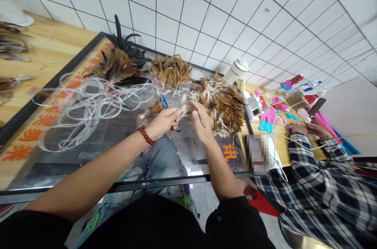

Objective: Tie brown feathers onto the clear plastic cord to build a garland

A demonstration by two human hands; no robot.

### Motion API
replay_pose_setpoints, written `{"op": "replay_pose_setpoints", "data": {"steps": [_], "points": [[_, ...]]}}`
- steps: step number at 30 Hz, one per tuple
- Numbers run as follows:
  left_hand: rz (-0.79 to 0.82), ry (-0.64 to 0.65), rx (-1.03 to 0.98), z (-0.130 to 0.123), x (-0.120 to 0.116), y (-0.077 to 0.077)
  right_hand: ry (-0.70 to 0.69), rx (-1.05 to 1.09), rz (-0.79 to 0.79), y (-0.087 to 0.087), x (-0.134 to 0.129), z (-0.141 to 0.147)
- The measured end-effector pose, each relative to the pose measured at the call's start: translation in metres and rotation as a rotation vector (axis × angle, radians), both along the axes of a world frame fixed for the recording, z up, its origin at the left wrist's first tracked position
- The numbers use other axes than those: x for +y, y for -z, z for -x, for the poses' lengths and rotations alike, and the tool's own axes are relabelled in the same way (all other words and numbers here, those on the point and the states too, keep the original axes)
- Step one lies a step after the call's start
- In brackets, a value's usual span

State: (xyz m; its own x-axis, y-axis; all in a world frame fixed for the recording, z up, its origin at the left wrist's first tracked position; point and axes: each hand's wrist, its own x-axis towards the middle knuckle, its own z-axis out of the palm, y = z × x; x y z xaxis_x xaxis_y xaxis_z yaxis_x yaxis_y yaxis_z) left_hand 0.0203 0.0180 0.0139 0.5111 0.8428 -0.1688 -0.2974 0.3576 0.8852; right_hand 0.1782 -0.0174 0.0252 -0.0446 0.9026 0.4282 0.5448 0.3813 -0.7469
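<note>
My left hand (167, 120), with a red bead bracelet on its wrist, is closed in a pinch on a small feather. The pale fluffy end (184, 101) sticks out past the fingertips, and a brown tip shows below the fingers. Close by on the right, my right hand (202, 122) has its fingers stretched out, beside the fluffy end; I cannot tell whether it touches it. A large pile of brown feathers (225, 103) lies right of this hand. Loose brown feathers (154, 107) and a small blue tool (163, 101) lie behind my left hand.
A tangle of clear plastic strip (97, 103) covers the glass tabletop's left side. Brown feather bundles (171, 70) and black feathers (129, 50) stand along the tiled wall. A white bottle (236, 70) and power strip (253, 107) are at right, beside a co-worker in a plaid sleeve (303, 152).
</note>
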Motion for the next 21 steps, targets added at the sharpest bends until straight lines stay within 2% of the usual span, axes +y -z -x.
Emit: {"op": "replay_pose_setpoints", "data": {"steps": [3,7,16,21], "points": [[0.001,0.083,-0.037,-0.001,-0.003,0.002,-0.187,-0.016,0.021,-0.003,-0.001,-0.001],[0.012,0.098,-0.041,-0.002,-0.002,0.004,-0.282,-0.092,0.075,-0.001,-0.001,0.000],[0.035,0.068,-0.021,-0.003,-0.001,0.001,-0.291,-0.199,0.080,0.004,0.000,0.000],[0.011,-0.022,-0.033,-0.003,0.001,0.004,-0.183,0.005,0.127,0.015,0.007,-0.001]]}}
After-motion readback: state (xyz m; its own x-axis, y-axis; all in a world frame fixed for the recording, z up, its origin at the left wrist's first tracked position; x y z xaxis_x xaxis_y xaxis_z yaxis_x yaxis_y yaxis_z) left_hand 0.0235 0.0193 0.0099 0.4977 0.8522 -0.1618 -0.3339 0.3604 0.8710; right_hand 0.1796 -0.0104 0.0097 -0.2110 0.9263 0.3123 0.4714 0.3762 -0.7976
